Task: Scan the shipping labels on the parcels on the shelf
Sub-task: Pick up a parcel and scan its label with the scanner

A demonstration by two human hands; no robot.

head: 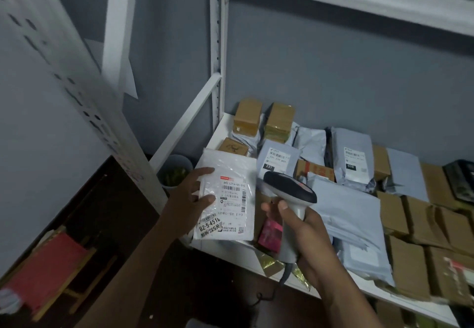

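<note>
The white shelf [246, 253] carries brown boxes and grey mailers toward 3 o'clock. At its 9 o'clock edge lies a white parcel [225, 194], the left hand [191, 194] pinching its side. The right hand [307, 235] grips a scanner [289, 191], head toward the label [232, 195].
</note>
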